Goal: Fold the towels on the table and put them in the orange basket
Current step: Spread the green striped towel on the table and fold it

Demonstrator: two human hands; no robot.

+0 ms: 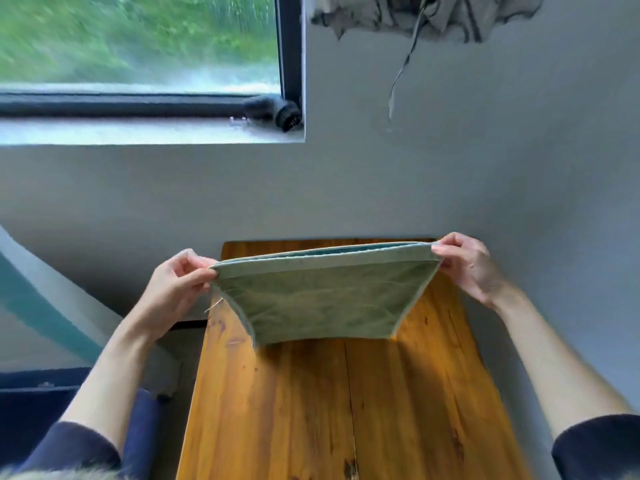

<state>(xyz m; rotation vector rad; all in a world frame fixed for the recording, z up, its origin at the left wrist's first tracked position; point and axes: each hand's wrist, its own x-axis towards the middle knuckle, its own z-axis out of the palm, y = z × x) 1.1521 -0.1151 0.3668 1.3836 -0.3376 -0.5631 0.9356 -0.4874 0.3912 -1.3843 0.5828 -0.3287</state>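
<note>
At frame centre, the left hand (pixel 180 278) and right hand (pixel 465 261) are pinching the green towel's (pixel 322 303) top corners, its long axis stretching horizontally between them, hanging over the wooden table (pixel 339 410).

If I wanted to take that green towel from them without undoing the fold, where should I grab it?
Probably by the doubled top edge of the green towel, coming in from the sides, as the left hand and right hand pinch its two upper corners. Both layers meet there, so one grip catches both, and the rest hangs freely over the wooden table.
</note>
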